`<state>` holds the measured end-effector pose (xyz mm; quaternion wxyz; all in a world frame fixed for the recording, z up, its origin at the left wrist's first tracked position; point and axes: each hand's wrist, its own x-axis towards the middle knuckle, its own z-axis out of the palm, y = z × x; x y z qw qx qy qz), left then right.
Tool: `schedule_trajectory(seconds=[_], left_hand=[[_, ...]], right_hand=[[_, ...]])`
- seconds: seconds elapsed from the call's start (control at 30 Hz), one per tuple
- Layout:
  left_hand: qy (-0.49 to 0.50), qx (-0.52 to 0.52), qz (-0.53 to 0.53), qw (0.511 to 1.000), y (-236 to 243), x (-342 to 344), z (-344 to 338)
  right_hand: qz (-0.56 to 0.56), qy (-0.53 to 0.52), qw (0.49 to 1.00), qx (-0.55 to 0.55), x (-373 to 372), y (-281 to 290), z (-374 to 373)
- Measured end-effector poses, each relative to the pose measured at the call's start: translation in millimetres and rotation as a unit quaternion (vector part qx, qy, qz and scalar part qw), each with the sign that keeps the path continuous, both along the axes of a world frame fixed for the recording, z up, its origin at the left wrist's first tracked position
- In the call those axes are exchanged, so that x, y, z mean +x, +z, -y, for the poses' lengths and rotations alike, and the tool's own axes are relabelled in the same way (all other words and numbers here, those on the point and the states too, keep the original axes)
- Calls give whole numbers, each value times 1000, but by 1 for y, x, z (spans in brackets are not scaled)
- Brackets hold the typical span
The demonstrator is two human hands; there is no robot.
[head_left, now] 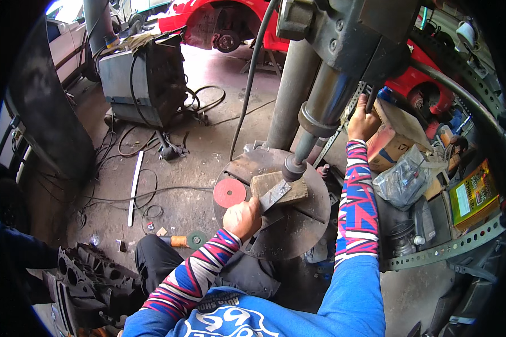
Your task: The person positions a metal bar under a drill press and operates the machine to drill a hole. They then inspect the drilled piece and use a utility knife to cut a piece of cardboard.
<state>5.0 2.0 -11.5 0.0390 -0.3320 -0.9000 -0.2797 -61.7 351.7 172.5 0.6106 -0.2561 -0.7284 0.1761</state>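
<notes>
In the head view, the left hand [244, 219] is closed round the near end of a metal strip [275, 195], which lies slantwise over a wood block [296, 192] on the round table [301, 230] of a drill press [343, 39]. The chuck [294, 167] stands at the strip's far end; whether they touch I cannot tell. The right hand [364, 123] is wrapped round a dark lever [371, 99]. A red disc [229, 193] lies on the table, left of the block.
</notes>
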Motion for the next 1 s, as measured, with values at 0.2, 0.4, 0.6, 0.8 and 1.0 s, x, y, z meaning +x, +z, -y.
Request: schedule_trajectory(seconds=[0.2,0.4,0.6,0.8,1.0], left_hand=[[4,6,0,1000,1,1,0],[22,-10,7,1000,11,4,-2],[-23,3,30,999,18,-3,7],[6,13,-111,994,-9,0,-5],[2,109,-90,990,-32,-30,-25]], right_hand=[[6,2,1000,-10,-6,-4,-10],[7,13,1000,-24,-4,1,-4],[-2,0,1000,-11,-13,-11,-25],[103,41,992,63,-1,-19,-58],[128,3,986,106,-6,-24,-69]])
